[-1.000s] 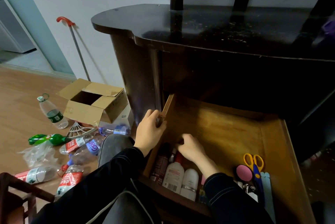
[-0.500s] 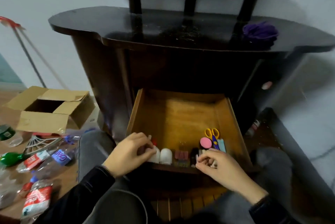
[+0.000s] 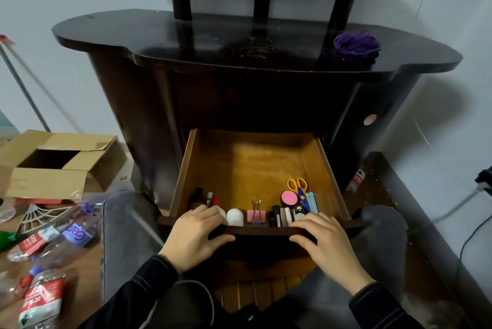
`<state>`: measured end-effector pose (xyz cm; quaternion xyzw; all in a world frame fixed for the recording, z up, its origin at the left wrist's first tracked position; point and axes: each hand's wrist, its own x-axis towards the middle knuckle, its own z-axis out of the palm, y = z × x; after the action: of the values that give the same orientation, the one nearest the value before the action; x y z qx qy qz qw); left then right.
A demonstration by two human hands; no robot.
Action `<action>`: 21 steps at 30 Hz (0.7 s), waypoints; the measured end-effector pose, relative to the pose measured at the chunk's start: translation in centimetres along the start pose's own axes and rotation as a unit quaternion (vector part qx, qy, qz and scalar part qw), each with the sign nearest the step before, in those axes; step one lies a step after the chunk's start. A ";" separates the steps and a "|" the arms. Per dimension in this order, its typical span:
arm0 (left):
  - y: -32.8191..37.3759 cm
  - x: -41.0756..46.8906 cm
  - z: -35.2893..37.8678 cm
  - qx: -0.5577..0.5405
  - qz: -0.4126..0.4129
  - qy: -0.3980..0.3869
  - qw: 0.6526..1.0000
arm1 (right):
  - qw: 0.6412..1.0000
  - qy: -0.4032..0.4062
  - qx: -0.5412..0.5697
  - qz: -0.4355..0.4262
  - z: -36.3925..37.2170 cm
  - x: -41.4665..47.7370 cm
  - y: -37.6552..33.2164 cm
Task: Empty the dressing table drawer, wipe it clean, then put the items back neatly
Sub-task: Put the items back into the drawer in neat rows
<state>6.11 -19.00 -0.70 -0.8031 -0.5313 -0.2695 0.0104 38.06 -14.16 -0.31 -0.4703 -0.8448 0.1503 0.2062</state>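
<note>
**Item: drawer** (image 3: 253, 163), light wood, in the dark dressing table (image 3: 239, 44). It is pulled out toward the person. Its long axis runs from the table's body to the person's lap, and its open side faces up.

**Hands.** The left hand (image 3: 195, 235) grips the drawer's front panel left of centre, fingers curled over the top edge and thumb under it. The right hand (image 3: 324, 241) grips the same panel right of centre in the same way.

**Contents.** All lie in a row against the drawer's front wall.
- Front-left corner: dark bottles (image 3: 198, 197).
- Next, to their right: a white cap (image 3: 234, 217).
- Mid-front: a pink binder clip (image 3: 256, 215), its wire loop toward the drawer's back.
- Right of the clip: a pink round compact (image 3: 289, 197).
- Beside the compact: yellow-handled scissors (image 3: 298, 187), handles toward the drawer's back and blades toward its front.
- Just right of the scissors: pale blue sticks (image 3: 312, 202), lying parallel to them.

**Room.** Bare wood floor shows from the row to the drawer's back. The side walls stand higher than most of the items.

**Surroundings.**
- A grey-trousered knee sits close to each front corner of the drawer, left (image 3: 125, 222) and right (image 3: 383, 225).
- A cardboard box (image 3: 61, 161) lies well left of the drawer, flaps open.
- Plastic bottles (image 3: 42, 238) lie on the floor to the drawer's front left.
- A purple cloth (image 3: 356, 45) sits on the tabletop, above and right of the drawer.
</note>
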 end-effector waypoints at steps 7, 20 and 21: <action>-1.5 2.9 -0.3 0.013 -0.004 -0.003 1.000 | 1.000 0.011 -0.001 -0.005 -0.3 3.6 0.8; -4.2 5.0 0.8 0.074 0.054 0.025 0.996 | 0.998 0.055 -0.031 -0.022 0.9 5.8 2.0; -4.5 5.4 0.9 0.076 0.054 0.028 0.995 | 0.997 0.059 -0.032 -0.022 1.1 6.3 2.1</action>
<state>4.18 -12.12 -0.32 -0.8196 -0.5057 -0.2498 0.1006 36.12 -7.70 -0.89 -0.4664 -0.8455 0.0902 0.2439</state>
